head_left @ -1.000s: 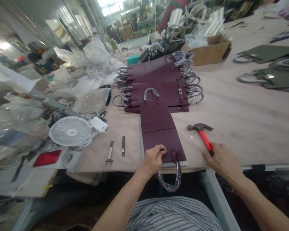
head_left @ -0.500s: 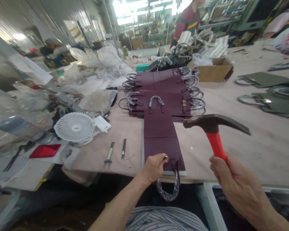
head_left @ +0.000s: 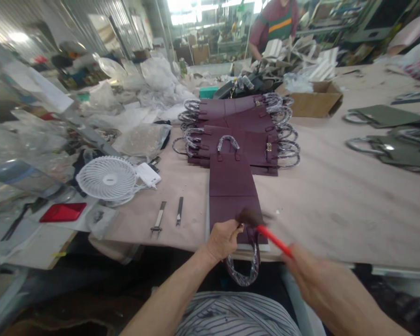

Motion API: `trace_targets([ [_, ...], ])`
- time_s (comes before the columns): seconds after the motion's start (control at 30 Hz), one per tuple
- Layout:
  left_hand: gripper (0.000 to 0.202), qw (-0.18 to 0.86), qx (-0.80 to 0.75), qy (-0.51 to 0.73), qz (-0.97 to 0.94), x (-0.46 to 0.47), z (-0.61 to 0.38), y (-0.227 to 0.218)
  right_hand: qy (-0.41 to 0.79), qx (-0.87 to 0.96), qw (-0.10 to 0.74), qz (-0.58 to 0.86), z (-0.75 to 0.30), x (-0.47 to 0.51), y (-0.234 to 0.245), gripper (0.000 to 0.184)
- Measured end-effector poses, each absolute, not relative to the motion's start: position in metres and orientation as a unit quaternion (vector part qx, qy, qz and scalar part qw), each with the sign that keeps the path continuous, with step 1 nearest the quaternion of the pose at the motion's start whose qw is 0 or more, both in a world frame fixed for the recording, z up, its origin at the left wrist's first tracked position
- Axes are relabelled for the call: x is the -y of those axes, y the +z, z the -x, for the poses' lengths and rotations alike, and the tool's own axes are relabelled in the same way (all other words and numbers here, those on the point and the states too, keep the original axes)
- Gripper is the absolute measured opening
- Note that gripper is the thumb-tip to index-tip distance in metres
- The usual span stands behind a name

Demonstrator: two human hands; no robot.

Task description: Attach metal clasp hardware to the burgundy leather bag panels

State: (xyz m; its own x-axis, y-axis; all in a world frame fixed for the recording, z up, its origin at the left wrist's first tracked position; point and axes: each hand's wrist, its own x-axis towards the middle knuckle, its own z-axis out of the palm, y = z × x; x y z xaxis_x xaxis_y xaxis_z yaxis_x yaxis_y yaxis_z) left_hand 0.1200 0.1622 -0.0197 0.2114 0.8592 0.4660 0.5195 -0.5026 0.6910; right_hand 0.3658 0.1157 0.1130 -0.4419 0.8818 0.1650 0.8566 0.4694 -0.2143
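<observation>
Hammer (head_left: 275,240) at the near end of the maroon panel (head_left: 231,182).
Left hand (head_left: 221,240): fingers pinched on a small metal piece (head_left: 241,226) at the panel's near end. Right hand (head_left: 315,275): clamped on the hammer's handle; the blurred head covers part of the panel beside the left fingertips, contact cannot be told. Beyond the panel, a maroon stack (head_left: 227,112) lies under its far end. Left of the panel: a flat tool (head_left: 179,211), a two-pronged tool (head_left: 158,217) and a white fan (head_left: 107,179). Far right of the panel: olive panels (head_left: 395,149).
</observation>
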Motion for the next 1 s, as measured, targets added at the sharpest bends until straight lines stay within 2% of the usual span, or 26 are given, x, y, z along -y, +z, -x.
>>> trace_targets([
  [0.1, 0.016, 0.201, -0.462, 0.428, -0.751, -0.162, -0.12, -0.022, 0.1, 0.844, 0.102, 0.517, -0.364, -0.124, 0.108, 0.037],
  [0.2, 0.016, 0.216, -0.463, 0.434, -0.742, -0.162, -0.121, -0.022, 0.188, 0.786, 0.092, 0.582, -0.372, -0.139, 0.103, 0.037],
  [0.33, 0.015, 0.234, -0.457, 0.439, -0.737, -0.163, -0.12, -0.02, 0.272, 0.704, 0.09, 0.65, -0.39, -0.165, 0.067, 0.041],
  [0.5, 0.015, 0.25, -0.46, 0.428, -0.737, -0.163, -0.115, -0.016, 0.147, 0.688, 0.024, 0.71, -0.401, -0.188, 0.023, 0.039],
  [0.53, 0.015, 0.257, -0.463, 0.425, -0.735, -0.162, -0.115, -0.015, 0.117, 0.701, 0.043, 0.702, -0.396, -0.188, 0.02, 0.041],
  [0.67, 0.016, 0.299, -0.479, 0.406, -0.719, -0.158, -0.117, -0.008, 0.055, 0.769, 0.203, 0.604, -0.35, -0.18, 0.011, 0.05],
  [0.73, 0.016, 0.334, -0.492, 0.409, -0.692, -0.159, -0.121, -0.005, 0.077, 0.79, 0.218, 0.568, -0.322, -0.173, 0.004, 0.049],
  [0.8, 0.018, 0.392, -0.519, 0.461, -0.604, -0.165, -0.122, -0.002, 0.095, 0.793, 0.186, 0.573, -0.301, -0.167, -0.002, 0.049],
  [0.9, 0.033, 0.459, -0.545, 0.613, -0.341, -0.181, -0.107, 0.004, 0.104, 0.783, 0.144, 0.596, -0.289, -0.163, -0.008, 0.052],
  [0.97, 0.037, 0.441, -0.563, 0.655, -0.245, -0.192, -0.085, 0.008, 0.107, 0.782, 0.135, 0.6, -0.291, -0.164, -0.01, 0.052],
  [1.0, 0.035, 0.416, -0.593, 0.636, -0.265, -0.195, -0.071, 0.011, 0.107, 0.781, 0.138, 0.6, -0.294, -0.163, -0.01, 0.052],
])
